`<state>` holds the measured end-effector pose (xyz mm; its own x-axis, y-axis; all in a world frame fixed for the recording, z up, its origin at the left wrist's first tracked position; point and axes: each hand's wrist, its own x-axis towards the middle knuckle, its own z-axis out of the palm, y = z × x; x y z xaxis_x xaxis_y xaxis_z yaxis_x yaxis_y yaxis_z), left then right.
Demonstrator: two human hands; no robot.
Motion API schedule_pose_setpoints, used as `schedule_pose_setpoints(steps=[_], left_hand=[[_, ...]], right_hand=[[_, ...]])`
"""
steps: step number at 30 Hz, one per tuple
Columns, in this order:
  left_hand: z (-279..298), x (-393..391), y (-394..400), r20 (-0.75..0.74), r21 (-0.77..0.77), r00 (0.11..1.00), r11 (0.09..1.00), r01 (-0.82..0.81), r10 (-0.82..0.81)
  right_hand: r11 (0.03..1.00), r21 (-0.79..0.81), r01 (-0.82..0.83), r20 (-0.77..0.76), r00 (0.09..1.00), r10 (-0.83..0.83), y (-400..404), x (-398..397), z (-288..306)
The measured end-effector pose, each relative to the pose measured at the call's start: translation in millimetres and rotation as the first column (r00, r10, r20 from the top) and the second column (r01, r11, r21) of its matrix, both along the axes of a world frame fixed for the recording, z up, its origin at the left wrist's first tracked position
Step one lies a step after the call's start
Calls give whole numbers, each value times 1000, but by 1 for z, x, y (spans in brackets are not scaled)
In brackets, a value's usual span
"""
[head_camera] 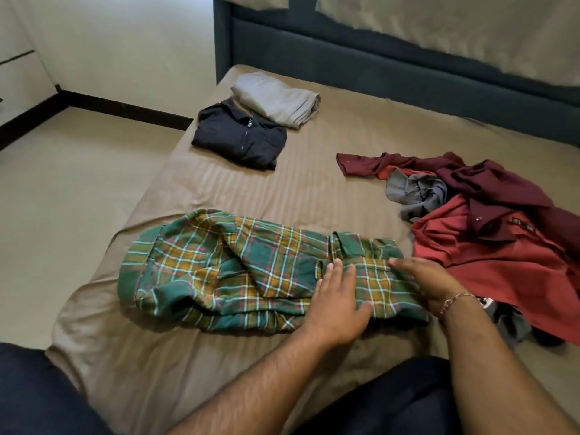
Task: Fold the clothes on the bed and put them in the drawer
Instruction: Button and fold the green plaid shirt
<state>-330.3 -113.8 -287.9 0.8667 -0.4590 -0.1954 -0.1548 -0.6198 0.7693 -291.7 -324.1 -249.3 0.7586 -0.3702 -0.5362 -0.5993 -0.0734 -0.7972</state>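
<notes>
The left hand (337, 301) lies flat on the plaid shirt (238, 271); the right hand (430, 282) grips its end, near the bed's (219, 189) front edge.

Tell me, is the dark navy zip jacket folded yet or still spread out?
Folded. The navy jacket lies as a compact rectangle, collar up and zip centred, beside the folded grey garment.

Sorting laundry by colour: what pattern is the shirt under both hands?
Green plaid shirt with orange, white and red lines, seen in the head view.

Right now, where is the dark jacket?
In the head view, the folded jacket lies on the far left of the bed, touching the folded grey garment.
</notes>
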Motion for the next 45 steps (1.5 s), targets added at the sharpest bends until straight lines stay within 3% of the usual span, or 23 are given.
schedule_pose_setpoints(steps=[3, 7, 11, 13, 15, 17, 19, 21, 23, 24, 26, 30, 31, 32, 33, 34, 35, 36, 37, 39, 41, 43, 45], left_hand=[[2, -4, -16, 23, 41, 999, 998, -44, 43], [1, -2, -25, 130, -47, 974, 982, -182, 187], [-16, 5, -24, -135, -240, 978, 953, -186, 157], [-23, 5, -27, -210, -397, 955, 874, -279, 209], [-32, 2, -23, -386, -601, 885, 656, -455, 261], [-33, -3, -20, -620, -691, 753, 300, -658, 222], [-30, -6, -18, -785, -617, 615, 4, -787, 80], [-27, -8, -14, -876, -479, 482, -130, -868, 8], [-22, -19, -8, -883, -465, 448, -124, -877, 142], [-14, -28, 1, -834, -526, 487, -104, -844, 259], [-7, -43, 25, -660, -566, 505, 73, -821, 557], [4, -29, 76, -507, -657, 558, 125, -743, 657], [4, -20, 84, -417, -645, 577, 219, -733, 702], [6, -12, 92, -274, -622, 637, 373, -689, 720], [0, -5, 97, -67, -544, 723, 582, -604, 688], [-7, 0, 102, 175, -345, 817, 811, -472, 550], [-16, 3, 106, 352, -54, 875, 941, -335, 332], [-24, 5, 110, 370, 184, 917, 956, -230, 149], [-28, 5, 116, 325, 287, 943, 943, -171, 72], [-23, 4, 127, 254, 255, 964, 956, -143, 76], [-3, 7, 138, 308, 144, 940, 969, -200, 148], [20, 14, 165, 456, 16, 806, 902, -431, 377], [34, 24, 206, 477, 6, 638, 723, -690, 604]], right_hand=[[1000, -15, -12, -18, 1000, 11, -15, 2, -12], [996, -84, 0, 64, 998, 5, -20, 3, -16], [997, -73, 3, 265, 964, 16, 7, 2, 12], [995, -79, -54, 339, 938, 78, 30, 1, 30], [982, -150, -111, 371, 915, 160, 62, 2, 41], [948, -279, -154, 361, 898, 252, 97, 5, 44], [878, -433, -207, 313, 879, 361, 132, 11, 37], [788, -548, -280, 218, 862, 458, 161, 16, 29], [693, -632, -347, 118, 840, 529, 181, 19, 22], [656, -664, -358, 89, 833, 545, 188, 20, 17], [631, -704, -327, 86, 842, 532, 196, 20, 3], [602, -698, -388, 83, 791, 606, 217, 7, -22], [635, -676, -374, 149, 775, 615, 218, 4, -20], [695, -652, -304, 256, 774, 579, 214, 2, -16], [742, -644, -184, 358, 785, 506, 205, 2, -13], [757, -652, -50, 438, 790, 429, 191, 2, -12], [745, -666, 39, 445, 822, 355, 175, 1, -15], [757, -652, 55, 396, 876, 277, 159, 0, -19], [840, -542, 9, 286, 942, 175, 149, -2, -24], [992, -120, -32, 95, 995, 44, 139, -7, -31], [991, 84, -100, 31, 995, 98, 134, -9, -26], [974, 147, -170, 12, 985, 170, 138, -9, -20], [972, 138, -190, 28, 982, 187, 145, -5, -12]])
